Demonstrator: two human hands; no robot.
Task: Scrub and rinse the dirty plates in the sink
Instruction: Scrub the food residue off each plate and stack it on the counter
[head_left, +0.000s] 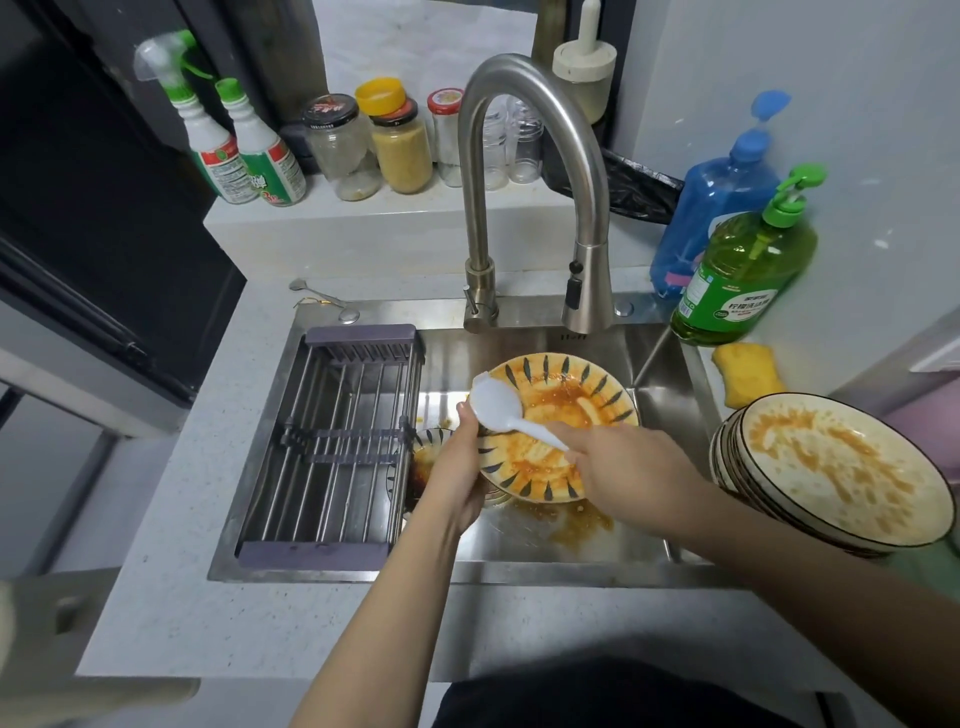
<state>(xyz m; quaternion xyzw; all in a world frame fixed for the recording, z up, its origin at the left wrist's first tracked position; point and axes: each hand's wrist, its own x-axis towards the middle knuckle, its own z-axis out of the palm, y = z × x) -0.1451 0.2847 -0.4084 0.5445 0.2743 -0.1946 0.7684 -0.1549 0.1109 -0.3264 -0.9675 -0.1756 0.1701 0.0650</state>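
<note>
- My left hand (457, 467) grips the patterned plate (550, 426) by its rim, tilted over the sink (597, 545).
- My right hand (628, 467), fingers clamped, holds the white spoon (498, 405) on it.
- More dirty plates (836, 467) are stacked on the desk (171, 519).

Pale speckled bench (171, 499) around the steel basin. Raised ledge (363, 218) behind it, holding spray bottles (244, 150) and jars (374, 145). Frosted window (421, 47) above the ledge, daylight coming through. Plain pale wall (857, 78) on the right. Dark appliance or cabinet (104, 234) on the left.
</note>
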